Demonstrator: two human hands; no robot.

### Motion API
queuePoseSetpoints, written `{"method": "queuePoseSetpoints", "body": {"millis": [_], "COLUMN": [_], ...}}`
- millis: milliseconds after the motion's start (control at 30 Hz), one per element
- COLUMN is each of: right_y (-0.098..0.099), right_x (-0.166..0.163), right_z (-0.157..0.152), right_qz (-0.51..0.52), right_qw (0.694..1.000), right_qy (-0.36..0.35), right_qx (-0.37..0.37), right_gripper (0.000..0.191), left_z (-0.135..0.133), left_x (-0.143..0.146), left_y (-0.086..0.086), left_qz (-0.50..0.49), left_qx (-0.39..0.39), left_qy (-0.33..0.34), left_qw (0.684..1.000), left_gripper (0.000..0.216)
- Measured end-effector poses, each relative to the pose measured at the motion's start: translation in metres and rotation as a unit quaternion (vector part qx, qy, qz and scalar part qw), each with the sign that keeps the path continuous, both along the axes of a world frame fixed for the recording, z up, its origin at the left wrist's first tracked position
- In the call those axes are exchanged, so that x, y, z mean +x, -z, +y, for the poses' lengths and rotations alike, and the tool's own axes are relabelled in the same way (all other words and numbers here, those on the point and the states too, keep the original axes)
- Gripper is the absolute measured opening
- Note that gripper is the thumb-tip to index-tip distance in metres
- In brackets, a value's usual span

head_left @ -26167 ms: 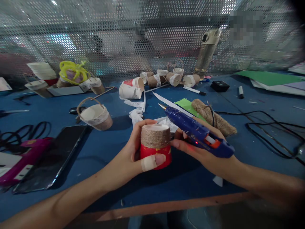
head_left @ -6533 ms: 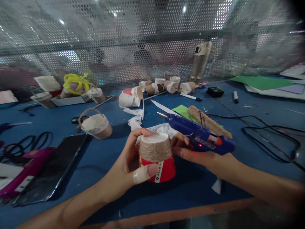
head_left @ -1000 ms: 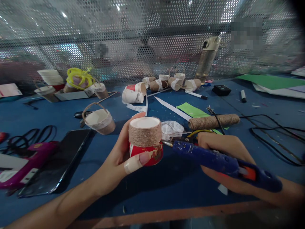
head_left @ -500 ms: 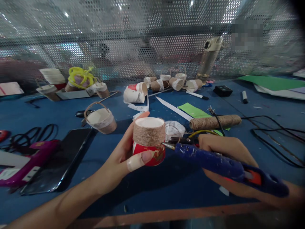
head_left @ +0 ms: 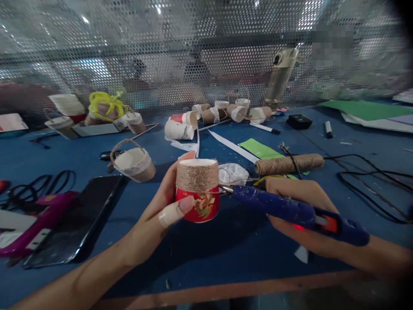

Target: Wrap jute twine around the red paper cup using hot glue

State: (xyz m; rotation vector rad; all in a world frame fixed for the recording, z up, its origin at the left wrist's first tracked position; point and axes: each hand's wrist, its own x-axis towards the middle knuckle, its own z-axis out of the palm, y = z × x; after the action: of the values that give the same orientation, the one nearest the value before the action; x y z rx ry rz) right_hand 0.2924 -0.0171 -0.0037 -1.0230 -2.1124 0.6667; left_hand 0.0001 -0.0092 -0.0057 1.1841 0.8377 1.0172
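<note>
My left hand is closed around a red paper cup, its thumb, with a plaster on it, pressed to the front. Jute twine is wound round the upper half of the cup, just under the white rim. My right hand grips a blue hot glue gun, with a small red light glowing on it. The metal nozzle is at the cup's right side, by the lower edge of the twine; whether it touches cannot be made out. Behind the glue gun lies a roll of twine.
A twine-handled cup basket, a black phone and a purple tool lie to the left. Further back are white paper cups, several small baskets and a bottle. Black cable loops at right.
The cup has turned in my left hand, bringing a gold pattern on its red side to the front. The glue gun has shifted slightly left and tilts less steeply, its nozzle staying by the cup.
</note>
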Motion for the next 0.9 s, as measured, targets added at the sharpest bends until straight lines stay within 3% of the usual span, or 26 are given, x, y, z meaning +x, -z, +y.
{"method": "queuePoseSetpoints", "body": {"millis": [200,333,667,900], "right_y": [0.001,0.004,0.003,0.006], "right_x": [-0.005,-0.005,-0.002,-0.002], "right_z": [-0.004,-0.006,-0.002,-0.002], "right_qz": [0.032,0.025,0.028,0.026], "right_qw": [0.999,1.000,0.999,1.000], "right_qy": [-0.007,-0.003,-0.023,-0.009], "right_qx": [-0.011,0.005,0.010,-0.008], "right_gripper": [0.031,0.033,0.032,0.030], "left_z": [0.003,0.003,-0.001,0.003], "left_x": [-0.005,-0.005,0.002,-0.002], "left_y": [0.005,0.008,-0.004,-0.001], "left_qz": [0.041,0.044,0.033,0.030], "left_qx": [0.008,0.008,-0.039,-0.031], "left_qy": [0.056,0.068,0.020,0.024], "left_qw": [0.998,0.997,0.999,0.999], "left_gripper": [0.093,0.093,0.096,0.091]}}
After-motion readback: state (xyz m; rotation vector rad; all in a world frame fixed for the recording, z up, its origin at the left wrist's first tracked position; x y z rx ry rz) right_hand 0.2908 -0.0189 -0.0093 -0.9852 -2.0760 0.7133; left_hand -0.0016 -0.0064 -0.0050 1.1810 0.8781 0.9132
